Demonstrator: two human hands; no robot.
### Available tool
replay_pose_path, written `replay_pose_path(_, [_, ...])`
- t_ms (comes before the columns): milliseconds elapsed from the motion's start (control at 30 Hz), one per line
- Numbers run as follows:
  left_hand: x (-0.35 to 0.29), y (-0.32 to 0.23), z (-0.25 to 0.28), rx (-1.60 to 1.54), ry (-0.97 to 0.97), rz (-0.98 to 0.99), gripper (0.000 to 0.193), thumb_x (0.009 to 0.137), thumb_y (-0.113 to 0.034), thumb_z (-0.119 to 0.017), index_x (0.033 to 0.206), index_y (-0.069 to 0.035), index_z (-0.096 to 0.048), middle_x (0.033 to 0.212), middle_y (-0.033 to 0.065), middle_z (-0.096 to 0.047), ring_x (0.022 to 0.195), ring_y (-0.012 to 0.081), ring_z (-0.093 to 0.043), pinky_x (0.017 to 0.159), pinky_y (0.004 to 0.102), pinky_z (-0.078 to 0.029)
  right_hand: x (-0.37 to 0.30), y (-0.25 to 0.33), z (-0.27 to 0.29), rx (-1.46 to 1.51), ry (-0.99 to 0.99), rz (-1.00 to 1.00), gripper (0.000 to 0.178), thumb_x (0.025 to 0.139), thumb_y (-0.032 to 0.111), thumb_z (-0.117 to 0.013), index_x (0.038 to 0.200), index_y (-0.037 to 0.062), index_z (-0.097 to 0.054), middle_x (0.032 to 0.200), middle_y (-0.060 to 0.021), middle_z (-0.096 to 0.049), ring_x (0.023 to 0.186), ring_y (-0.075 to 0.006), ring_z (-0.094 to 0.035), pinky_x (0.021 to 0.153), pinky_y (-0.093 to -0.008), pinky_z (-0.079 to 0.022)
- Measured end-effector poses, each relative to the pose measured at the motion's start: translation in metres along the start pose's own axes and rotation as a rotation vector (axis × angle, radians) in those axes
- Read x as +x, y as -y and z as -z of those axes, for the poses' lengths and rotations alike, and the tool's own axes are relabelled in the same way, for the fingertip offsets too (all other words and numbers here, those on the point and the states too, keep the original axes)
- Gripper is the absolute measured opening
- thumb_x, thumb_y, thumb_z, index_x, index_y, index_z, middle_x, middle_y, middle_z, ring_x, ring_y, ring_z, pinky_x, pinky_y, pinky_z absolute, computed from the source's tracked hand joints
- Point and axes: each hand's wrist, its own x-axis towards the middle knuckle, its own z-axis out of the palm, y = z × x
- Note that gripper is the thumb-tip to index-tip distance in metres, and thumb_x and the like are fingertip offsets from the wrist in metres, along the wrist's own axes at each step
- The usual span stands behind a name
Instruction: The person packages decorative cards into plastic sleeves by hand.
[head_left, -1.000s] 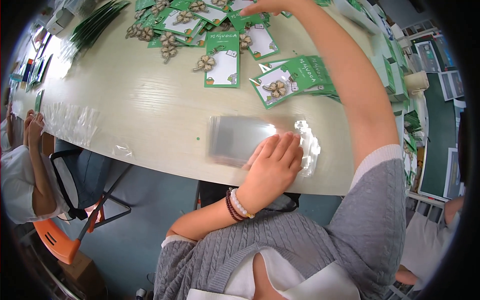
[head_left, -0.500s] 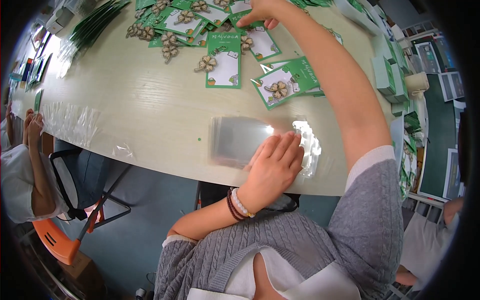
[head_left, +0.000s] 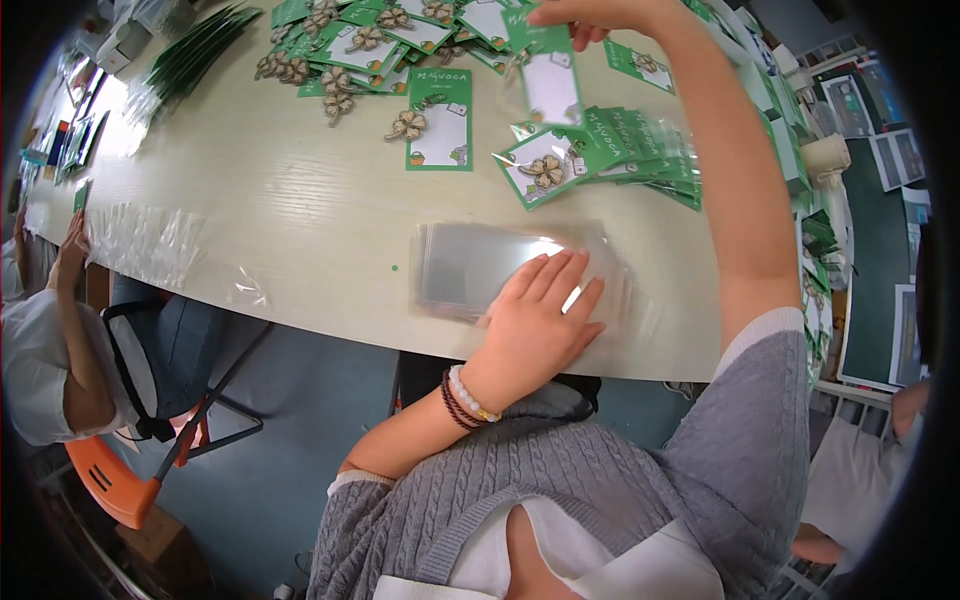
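Observation:
My left hand [head_left: 535, 320] lies flat on a stack of clear plastic sleeves [head_left: 470, 265] near the front edge of the table, its fingers stretched out and a little spread. At the far side, my right hand [head_left: 590, 15] pinches the top of a green and white card [head_left: 550, 85], which hangs tilted and slightly blurred above the table. A clover-shaped charm seems to be on this card, though it is smeared. Below it lies a fanned pile of cards [head_left: 610, 150] with a clover charm [head_left: 545, 171] on the front one. Another card [head_left: 440, 135] lies alone to the left.
A heap of cards with clover charms [head_left: 368, 38] covers the far middle. Flat clear bags [head_left: 150, 245] and a bundle of dark green packages [head_left: 195, 55] lie leftward. Another person's hand [head_left: 70, 250] rests at the left table edge. White boxes [head_left: 785, 150] line the right.
My right hand has lifted a card off the heap and moved right with it. My left hand has shifted slightly on the sleeves, its fingers more spread.

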Motion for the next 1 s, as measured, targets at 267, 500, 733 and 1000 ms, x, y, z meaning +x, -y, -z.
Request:
replay_pose_path(267, [0.015,0.008,0.030,-0.194,-0.294,0.109,0.046,0.081,-0.011,-0.069,0.124,-0.004,-0.054,0.130,0.0149,-0.052,0.108,0.0334,-0.056,0.089,0.0403,-0.045,-0.124,0.028,0.007,0.220,-0.027,-0.099,0.021,0.094,0.024,-0.054,0.090,0.0035,-0.060,0.072,-0.0072,-0.064,0.061,-0.0119,-0.064,0.055,-0.0274,-0.049])
replay_pose_path(500, [0.000,-0.009,0.012,-0.003,0.013,0.003,0.038,0.074,-0.016,-0.073,0.107,-0.002,-0.059,0.123,0.0139,-0.056,0.113,0.0302,-0.055,0.094,0.0413,-0.046,-0.187,-0.058,-0.031,0.488,-0.115,-0.059,0.017,0.095,0.021,-0.054,0.105,0.0084,-0.051,0.073,-0.0019,-0.061,0.063,-0.0118,-0.067,0.053,-0.0207,-0.051])
replay_pose_path(733, [-0.006,-0.006,0.000,0.154,0.100,-0.102,0.028,0.080,-0.005,-0.063,0.106,0.002,-0.059,0.122,0.0157,-0.055,0.115,0.0313,-0.053,0.096,0.0409,-0.046,-0.236,-0.135,-0.095,0.868,-0.088,-0.226,0.048,0.095,0.018,-0.054,0.136,-0.0008,-0.037,0.098,-0.0106,-0.065,0.080,-0.0204,-0.070,0.070,-0.0253,-0.057])
replay_pose_path(1000, [-0.007,-0.012,0.003,-0.023,0.031,0.123,0.020,0.079,0.001,-0.063,0.099,0.003,-0.062,0.114,0.0171,-0.060,0.101,0.0335,-0.060,0.086,0.0373,-0.051,-0.269,-0.178,-0.144,1.286,0.071,-0.393,0.044,0.093,0.018,-0.056,0.132,0.0023,-0.042,0.094,-0.0152,-0.068,0.073,-0.0196,-0.070,0.063,-0.0261,-0.058])
